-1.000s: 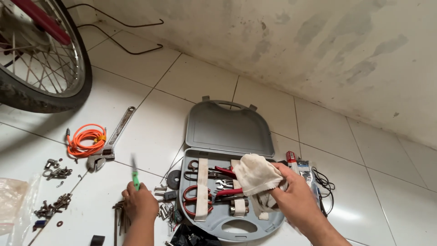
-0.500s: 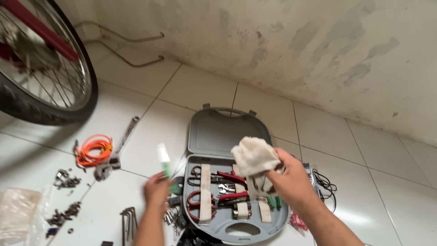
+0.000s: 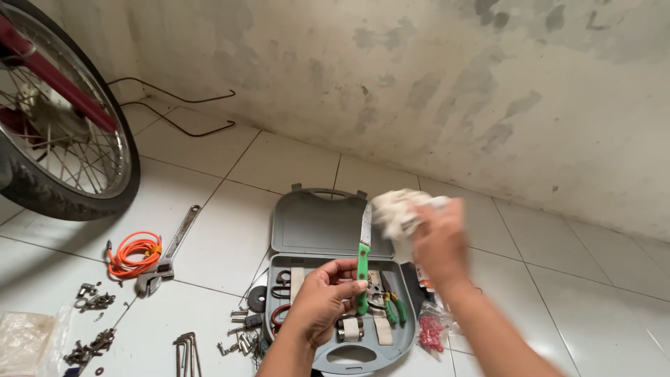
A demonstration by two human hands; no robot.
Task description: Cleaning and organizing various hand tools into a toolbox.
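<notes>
Near the bottom edge, the left hand is closed around the green handle of a small saw. The saw stands almost straight up, with its pale blade pointing to the far wall. Just right of it, the right hand is blurred, and it grips a bunched white rag right beside the top of the blade. I cannot tell if the rag touches the blade.

Under both hands lies an open grey tool case on the white tile floor. Red-handled and green-handled pliers sit in its near half. A small bag of red bits lies just right of the case.

To the near left are hex keys and little heaps of bolts. A bit farther left lie an orange coiled cord and an adjustable wrench. At the far left stands a spoked wheel with a dark tyre, near the stained wall.
</notes>
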